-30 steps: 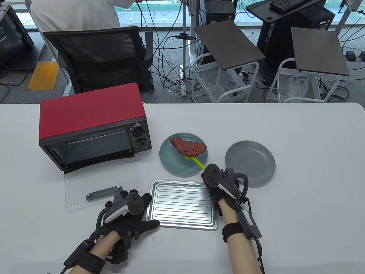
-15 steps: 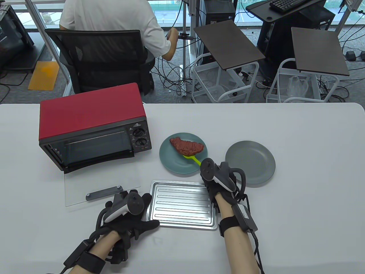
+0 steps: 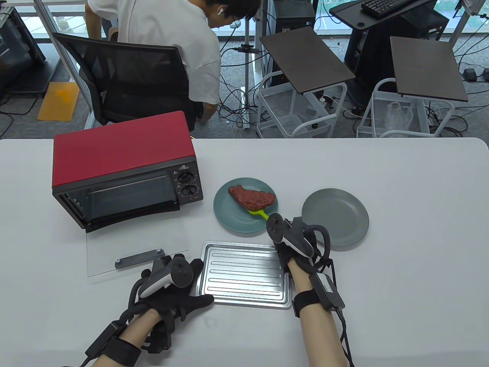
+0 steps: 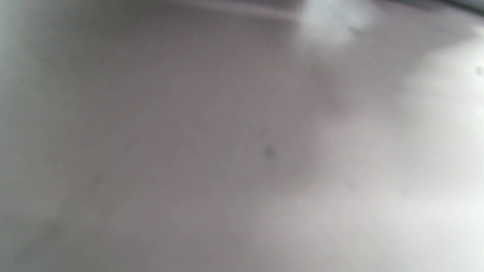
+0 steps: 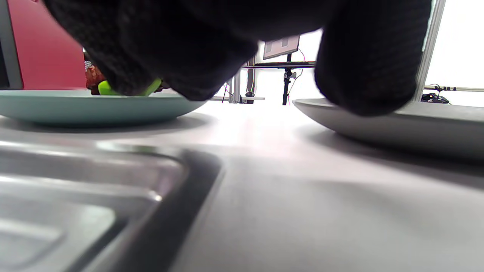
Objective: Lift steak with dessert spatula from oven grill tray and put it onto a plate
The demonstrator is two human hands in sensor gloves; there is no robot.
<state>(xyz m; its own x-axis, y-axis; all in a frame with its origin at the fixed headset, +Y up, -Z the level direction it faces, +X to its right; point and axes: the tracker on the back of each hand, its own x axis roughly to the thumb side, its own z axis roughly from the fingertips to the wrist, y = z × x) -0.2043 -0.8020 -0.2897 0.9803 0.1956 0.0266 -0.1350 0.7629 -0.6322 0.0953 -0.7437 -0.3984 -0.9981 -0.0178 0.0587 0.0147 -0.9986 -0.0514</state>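
The red-brown steak (image 3: 252, 195) lies on the teal plate (image 3: 229, 218), with the blade of the lime-green dessert spatula (image 3: 258, 212) under its near edge. My right hand (image 3: 292, 239) grips the spatula's handle just in front of the plate; its fingers are hidden under the tracker. In the right wrist view the dark gloved fingers (image 5: 181, 41) fill the top and a bit of green spatula (image 5: 107, 90) shows over the teal plate (image 5: 94, 107). My left hand (image 3: 179, 290) lies flat on the table, fingertips touching the left rim of the bare metal grill tray (image 3: 246, 273).
A red toaster oven (image 3: 126, 164) stands at the left with its glass door (image 3: 133, 246) folded down. A second, grey plate (image 3: 335, 221) sits right of my right hand. A person bends beside a chair beyond the table. The left wrist view is only blur.
My right hand has moved forward and left toward the teal plate, pushing the spatula further under the steak, which has settled on the plate. The left hand has stayed still.
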